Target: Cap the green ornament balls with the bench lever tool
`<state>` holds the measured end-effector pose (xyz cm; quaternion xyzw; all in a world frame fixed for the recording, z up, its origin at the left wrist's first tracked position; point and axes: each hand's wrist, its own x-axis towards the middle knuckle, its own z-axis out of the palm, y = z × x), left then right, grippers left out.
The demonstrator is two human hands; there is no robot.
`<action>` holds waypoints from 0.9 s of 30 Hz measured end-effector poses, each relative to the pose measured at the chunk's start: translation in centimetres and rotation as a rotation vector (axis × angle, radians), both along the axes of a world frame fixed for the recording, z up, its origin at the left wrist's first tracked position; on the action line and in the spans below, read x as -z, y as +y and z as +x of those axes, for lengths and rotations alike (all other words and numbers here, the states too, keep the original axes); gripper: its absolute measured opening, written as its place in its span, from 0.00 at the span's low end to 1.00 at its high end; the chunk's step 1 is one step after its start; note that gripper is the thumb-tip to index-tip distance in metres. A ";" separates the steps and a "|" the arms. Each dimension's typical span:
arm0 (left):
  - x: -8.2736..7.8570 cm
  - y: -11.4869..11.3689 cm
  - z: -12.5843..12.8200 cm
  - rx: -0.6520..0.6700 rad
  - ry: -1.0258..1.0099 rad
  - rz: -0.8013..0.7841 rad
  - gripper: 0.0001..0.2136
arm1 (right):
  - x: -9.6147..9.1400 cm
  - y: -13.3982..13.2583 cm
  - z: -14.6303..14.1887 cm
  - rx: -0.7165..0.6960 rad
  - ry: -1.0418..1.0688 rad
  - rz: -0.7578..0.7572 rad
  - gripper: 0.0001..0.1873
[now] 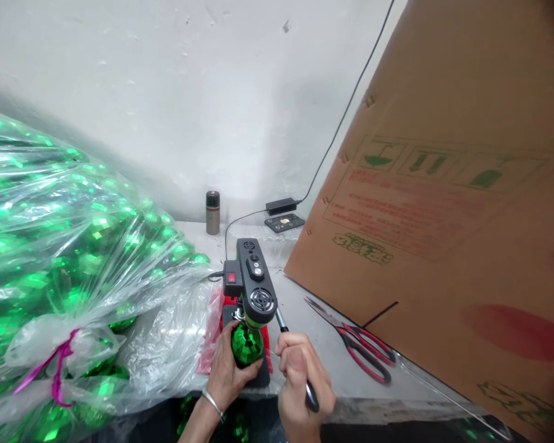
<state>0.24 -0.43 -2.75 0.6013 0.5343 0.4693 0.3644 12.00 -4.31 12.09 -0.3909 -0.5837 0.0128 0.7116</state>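
Observation:
My left hand (pixel 225 372) cups a shiny green faceted ball (pixel 246 343) and holds it under the head of a small black bench drill (pixel 255 280). The fingers are wrapped round the ball, and a silver bracelet sits on the wrist. To the right, my right hand (pixel 300 384) is closed in a fist round the drill's metal lever (pixel 282 323), whose black end sticks out below the fingers. The drill stands on a dark base over a red sheet, with a red switch on its left side.
A large clear plastic bag (pixel 64 271) full of green balls, tied with purple ribbon, fills the left. Red-handled scissors (pixel 362 351) lie right of the drill. A big cardboard box (pixel 447 209) leans at the right. A small can (pixel 213 211), power adapter and cable lie by the wall.

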 end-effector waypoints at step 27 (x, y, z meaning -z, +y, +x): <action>0.5 -0.2 0.3 -0.043 0.024 -0.007 0.39 | 1.9 0.3 -0.7 0.007 0.115 0.032 0.20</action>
